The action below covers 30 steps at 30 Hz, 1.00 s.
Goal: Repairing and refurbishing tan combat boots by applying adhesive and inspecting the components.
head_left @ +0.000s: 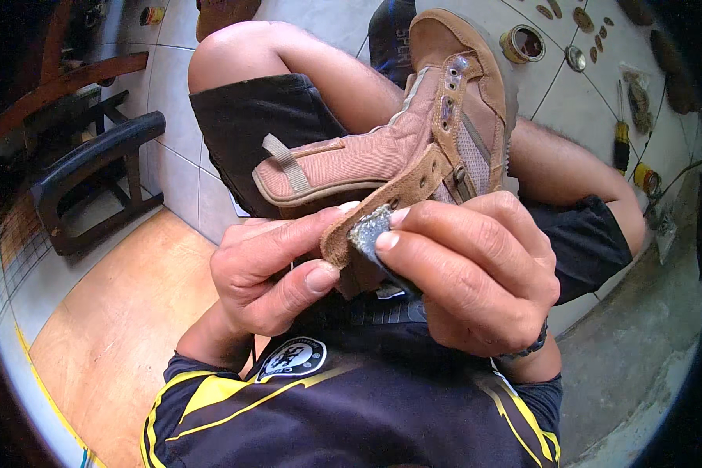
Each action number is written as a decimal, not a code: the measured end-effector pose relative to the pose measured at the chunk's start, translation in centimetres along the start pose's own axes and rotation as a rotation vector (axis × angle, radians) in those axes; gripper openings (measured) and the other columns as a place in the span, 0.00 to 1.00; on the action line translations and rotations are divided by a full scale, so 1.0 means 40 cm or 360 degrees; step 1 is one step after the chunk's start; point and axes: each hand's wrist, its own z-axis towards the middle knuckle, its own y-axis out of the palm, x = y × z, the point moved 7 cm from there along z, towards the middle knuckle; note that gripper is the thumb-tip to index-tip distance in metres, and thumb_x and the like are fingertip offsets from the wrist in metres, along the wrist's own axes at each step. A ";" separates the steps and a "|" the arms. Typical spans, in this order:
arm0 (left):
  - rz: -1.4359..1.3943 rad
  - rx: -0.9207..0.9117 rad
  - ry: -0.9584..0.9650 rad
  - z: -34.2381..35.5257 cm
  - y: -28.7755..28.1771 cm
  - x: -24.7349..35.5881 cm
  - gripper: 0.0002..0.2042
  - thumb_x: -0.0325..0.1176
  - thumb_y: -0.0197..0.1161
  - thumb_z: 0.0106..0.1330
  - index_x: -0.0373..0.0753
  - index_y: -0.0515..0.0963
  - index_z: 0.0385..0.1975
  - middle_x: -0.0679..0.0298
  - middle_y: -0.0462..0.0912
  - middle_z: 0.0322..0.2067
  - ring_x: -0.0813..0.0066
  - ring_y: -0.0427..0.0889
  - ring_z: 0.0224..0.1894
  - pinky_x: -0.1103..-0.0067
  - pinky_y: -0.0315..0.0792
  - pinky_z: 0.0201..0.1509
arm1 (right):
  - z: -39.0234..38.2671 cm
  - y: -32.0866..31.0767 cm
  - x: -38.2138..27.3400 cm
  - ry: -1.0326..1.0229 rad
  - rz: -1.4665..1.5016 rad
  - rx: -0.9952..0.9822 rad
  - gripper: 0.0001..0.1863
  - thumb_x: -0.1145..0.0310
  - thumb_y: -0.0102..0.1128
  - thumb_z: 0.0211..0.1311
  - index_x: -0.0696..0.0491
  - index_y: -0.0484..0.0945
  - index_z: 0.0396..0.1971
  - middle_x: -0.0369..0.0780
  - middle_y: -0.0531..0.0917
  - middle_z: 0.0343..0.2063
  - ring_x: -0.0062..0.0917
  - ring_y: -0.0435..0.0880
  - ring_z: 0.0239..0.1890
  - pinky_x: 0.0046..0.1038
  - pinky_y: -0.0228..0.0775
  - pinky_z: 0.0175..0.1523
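A tan suede and canvas boot point(374, 156) lies across my lap, its toe toward the top of the head view, tongue and pull loop to the left. My left hand point(273, 273) is closed on the end of the boot's brown eyelet flap point(423, 170), gripping it between thumb and fingers. My right hand point(476, 281) pinches a small grey, grainy-edged piece point(368, 226) against that flap end; I cannot make out what it is. The palms and whatever lies under the fingers are hidden.
A dark wooden stool or chair point(93, 195) stands at left beside a light wooden board point(125, 296). On the tiles at right are an open tin point(521, 44), its lid point(575, 58), several small brown pieces, a yellow-handled screwdriver point(622, 140) and another small tin point(647, 178).
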 end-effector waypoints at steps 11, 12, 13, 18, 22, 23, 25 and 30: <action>0.0052 0.0008 -0.0012 -0.007 -0.002 -0.001 0.21 0.32 0.67 0.67 0.22 0.80 0.54 0.46 0.89 0.39 0.63 0.92 0.39 0.75 0.83 0.45 | -0.009 0.003 0.030 -0.0034 0.0007 0.0073 0.17 0.82 0.67 0.43 0.57 0.87 0.37 0.44 0.88 0.35 0.32 0.84 0.30 0.28 0.75 0.34; 0.0068 0.0000 -0.0007 -0.007 -0.001 -0.001 0.21 0.32 0.67 0.67 0.22 0.80 0.54 0.46 0.90 0.39 0.63 0.92 0.38 0.75 0.83 0.44 | -0.011 0.004 0.032 -0.0010 -0.0001 0.0051 0.17 0.82 0.66 0.43 0.58 0.87 0.38 0.45 0.88 0.36 0.33 0.84 0.31 0.28 0.76 0.34; 0.0068 0.0000 -0.0007 -0.006 -0.001 -0.002 0.21 0.32 0.67 0.67 0.22 0.80 0.54 0.46 0.90 0.39 0.63 0.92 0.38 0.75 0.83 0.44 | -0.008 0.003 0.031 -0.0010 0.0000 0.0051 0.17 0.82 0.66 0.43 0.58 0.87 0.38 0.45 0.88 0.36 0.33 0.84 0.31 0.28 0.76 0.34; -0.0004 0.0025 -0.0040 -0.002 0.003 0.002 0.20 0.33 0.67 0.68 0.23 0.81 0.54 0.47 0.90 0.38 0.66 0.92 0.37 0.76 0.83 0.43 | -0.008 0.002 0.034 0.0019 0.0047 0.0038 0.16 0.82 0.65 0.45 0.58 0.87 0.38 0.45 0.88 0.36 0.32 0.85 0.31 0.29 0.75 0.34; 0.0008 0.0027 -0.0040 -0.005 0.007 0.001 0.21 0.33 0.68 0.68 0.23 0.81 0.54 0.48 0.90 0.38 0.66 0.92 0.37 0.76 0.83 0.42 | -0.008 0.007 0.012 -0.0071 0.0062 0.0029 0.16 0.82 0.66 0.46 0.57 0.87 0.38 0.44 0.87 0.36 0.31 0.85 0.31 0.28 0.75 0.35; 0.0001 0.0057 -0.0093 -0.010 0.006 0.000 0.21 0.33 0.69 0.68 0.23 0.81 0.54 0.48 0.90 0.38 0.67 0.92 0.37 0.77 0.82 0.42 | -0.003 0.009 -0.003 -0.0041 0.0050 -0.0002 0.16 0.80 0.67 0.45 0.57 0.87 0.38 0.44 0.87 0.36 0.31 0.85 0.31 0.27 0.75 0.34; -0.0006 0.0083 -0.0146 -0.013 0.005 -0.006 0.21 0.34 0.70 0.67 0.24 0.81 0.54 0.49 0.90 0.38 0.67 0.92 0.37 0.77 0.82 0.42 | 0.005 0.013 -0.022 -0.0093 0.0064 -0.0034 0.16 0.78 0.68 0.44 0.57 0.87 0.38 0.43 0.87 0.36 0.30 0.84 0.31 0.26 0.75 0.33; 0.0011 0.0121 -0.0132 -0.019 0.007 -0.005 0.22 0.35 0.73 0.65 0.26 0.82 0.54 0.52 0.90 0.34 0.68 0.92 0.34 0.78 0.82 0.39 | 0.009 0.006 -0.027 -0.0079 -0.0080 0.0026 0.17 0.75 0.68 0.41 0.59 0.87 0.36 0.44 0.86 0.34 0.30 0.83 0.29 0.26 0.75 0.31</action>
